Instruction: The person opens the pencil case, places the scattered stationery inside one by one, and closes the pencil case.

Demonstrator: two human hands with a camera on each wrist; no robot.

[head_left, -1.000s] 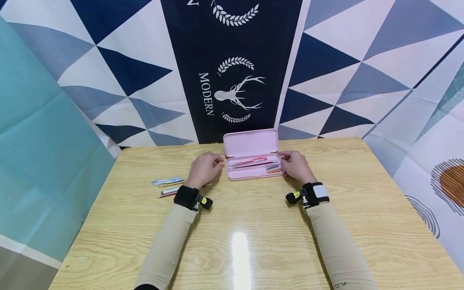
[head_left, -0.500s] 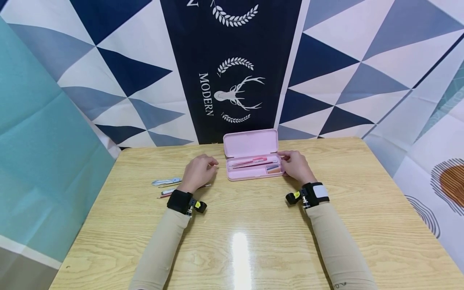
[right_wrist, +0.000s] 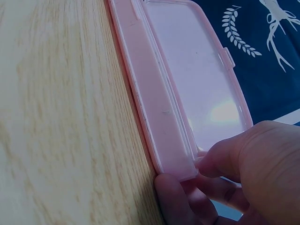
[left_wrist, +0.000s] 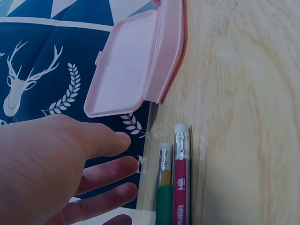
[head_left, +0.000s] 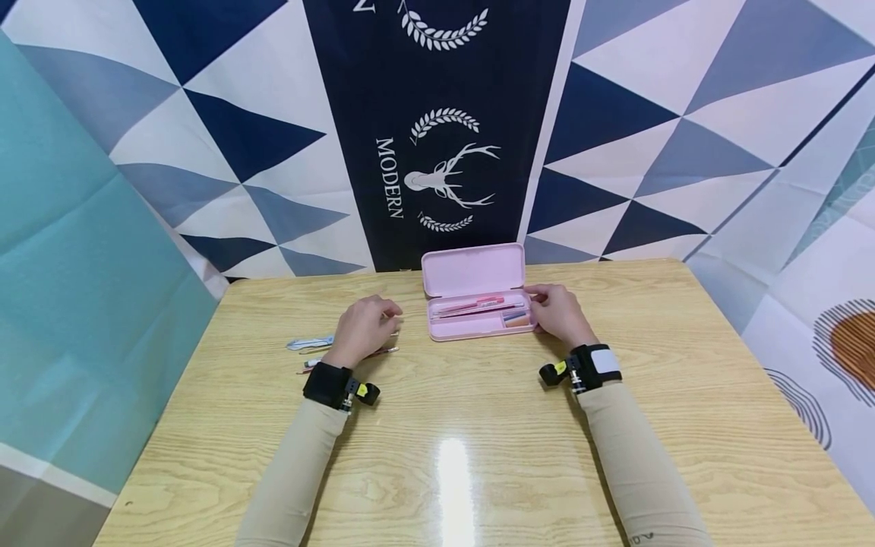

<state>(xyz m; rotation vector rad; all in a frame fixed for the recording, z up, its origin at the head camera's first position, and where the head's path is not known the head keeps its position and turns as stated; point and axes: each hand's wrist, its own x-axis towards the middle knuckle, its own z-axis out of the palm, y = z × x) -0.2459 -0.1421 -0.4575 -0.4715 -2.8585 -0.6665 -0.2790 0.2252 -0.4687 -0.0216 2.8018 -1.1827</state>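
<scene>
the left hand point(head_left: 362, 327) has drawn away from the pink pencil case point(head_left: 461, 330) over the last second and now hangs further left, above the pencils on the bench point(head_left: 410, 425); its fingers are loosely spread and hold nothing. the right hand point(head_left: 557, 311) has not shifted: its thumb and fingers pinch the right end of the pencil case, which is in the same place, at the back of the bench with its lid point(head_left: 473, 271) raised. from the head, one sees what lies inside: a red-topped pen point(head_left: 488, 301) among other thin sticks, and small blue and orange pieces point(head_left: 516, 320) in the right-hand compartment. the right wrist view hides those but shows the outer front wall and the grip at the corner. only the left wrist view shows the pencil ends clearly: a red pencil point(left_wrist: 181, 173) and a green pencil point(left_wrist: 164, 201), side by side, both tipped with white erasers. the pale blue thing point(head_left: 307, 343) left of that hand may be scissors, though it is too small to be sure.
</scene>
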